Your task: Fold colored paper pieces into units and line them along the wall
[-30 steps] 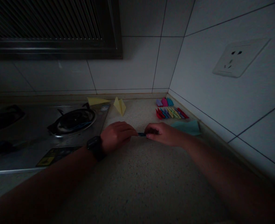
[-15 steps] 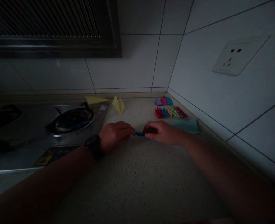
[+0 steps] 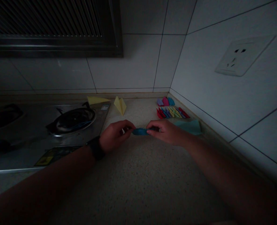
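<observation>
A small, flattish blue piece is stretched crosswise between my two hands, just over the countertop; the dim light does not show what kind of thing it is. My left hand, with a dark watch on its wrist, pinches the left end between thumb and fingertips. At the right end, the thumb and fingers of my right hand are closed on it and hide part of it. Just behind my right hand lies a teal sheet. Beyond that, several colourful clothespins form a row.
Purple, pink and blue pieces sit in the back corner. Two folded yellow papers lie near the back wall, one resting by the gas stove on the left. A range hood overhangs the stove. A socket is on the right wall.
More of the blue piece shows now, its broad face visible between my hands. My left fingers have gone from lying over its end to a pinch with a gap behind.
</observation>
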Available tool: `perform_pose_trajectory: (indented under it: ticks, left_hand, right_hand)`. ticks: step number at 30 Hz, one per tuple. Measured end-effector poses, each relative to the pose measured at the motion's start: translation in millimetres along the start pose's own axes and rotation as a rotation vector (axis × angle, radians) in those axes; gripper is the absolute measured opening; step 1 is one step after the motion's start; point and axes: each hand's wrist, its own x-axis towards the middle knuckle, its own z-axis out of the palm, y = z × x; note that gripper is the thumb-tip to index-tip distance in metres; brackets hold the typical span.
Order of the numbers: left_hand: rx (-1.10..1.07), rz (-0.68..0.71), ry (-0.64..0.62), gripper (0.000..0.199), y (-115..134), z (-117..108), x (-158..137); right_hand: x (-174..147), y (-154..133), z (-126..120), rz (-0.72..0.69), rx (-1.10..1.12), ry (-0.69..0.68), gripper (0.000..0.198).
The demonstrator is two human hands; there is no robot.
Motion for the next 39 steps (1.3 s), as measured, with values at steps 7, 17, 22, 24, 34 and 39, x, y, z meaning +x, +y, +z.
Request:
perform_pose_trajectory:
  ticks: [7, 17, 22, 24, 34, 39]
  left_hand:
    - [-0.478, -0.274, -0.014, 0.017, -3.6, -1.6, 5.9]
    - [-0.798, -0.401, -0.007, 0.02, -3.5, -4.4, 7.0]
    - [-0.879, -0.447, -0.057, 0.019, -6.3, -4.9, 5.8]
    - [-0.9, -0.436, -0.065, 0.019, -7.1, -5.0, 5.3]
    - [-0.725, -0.357, -0.108, 0.025, -6.0, -4.7, 6.9]
    - [-0.643, -0.4, -0.042, 0.023, -6.8, -4.1, 9.2]
  right_hand:
    - [3.0, -0.3, 2.7, -0.004, 0.279, 0.122, 0.019]
    - [5.0, -3.2, 2.0, 0.096, 0.522, 0.042, 0.011]
    - [4.6, -0.6, 2.6, 0.147, 0.583, -0.014, 0.011]
    - [4.4, -0.3, 2.4, 0.163, 0.593, -0.016, 0.01]
    - [4.1, -2.0, 2.0, 0.252, 0.601, 0.012, 0.01]
    - [4.1, 3.2, 2.5, 0.235, 0.572, 0.012, 0.014]
